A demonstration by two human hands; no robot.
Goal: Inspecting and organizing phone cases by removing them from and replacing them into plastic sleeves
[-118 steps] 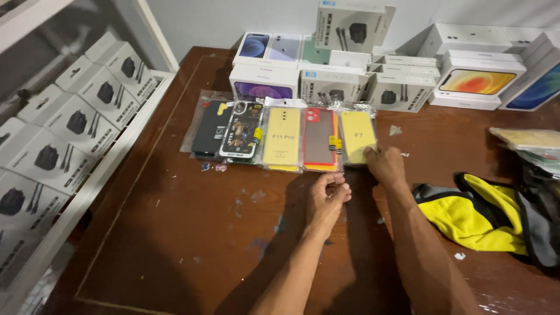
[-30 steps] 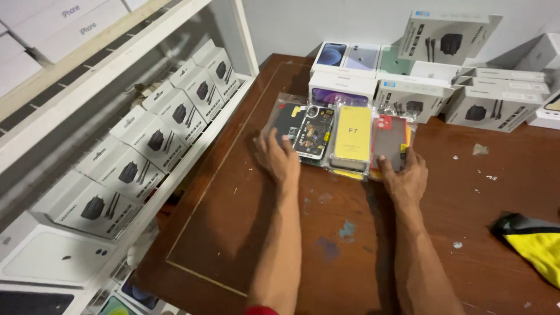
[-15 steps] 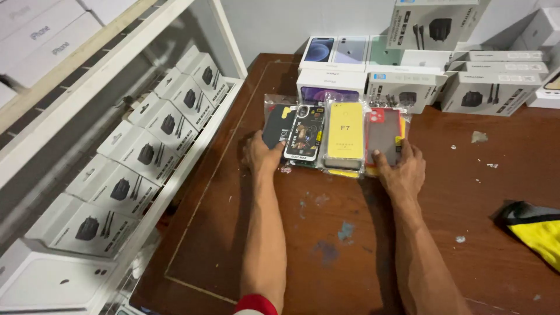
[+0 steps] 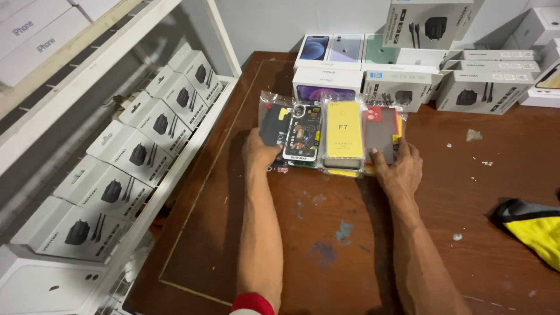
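Flatly, left hand [image 4: 261, 153] | right hand [image 4: 399, 169] | glossy bagged phone cases [image 4: 330, 137]

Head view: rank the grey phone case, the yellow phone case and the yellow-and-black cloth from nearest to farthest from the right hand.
1. Grey phone case: under the right hand fingertips.
2. Yellow phone case: just left of the hand.
3. Yellow-and-black cloth: far right table edge.

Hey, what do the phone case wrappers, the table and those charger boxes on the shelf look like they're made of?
Wrappers: clear glossy plastic film, judging by the crinkles and glare around the cases. Table: probably dark brown varnished wood, with an inlaid border line and paint specks. Charger boxes: white matte cardboard, likely, with crisp folded edges and hang tabs.
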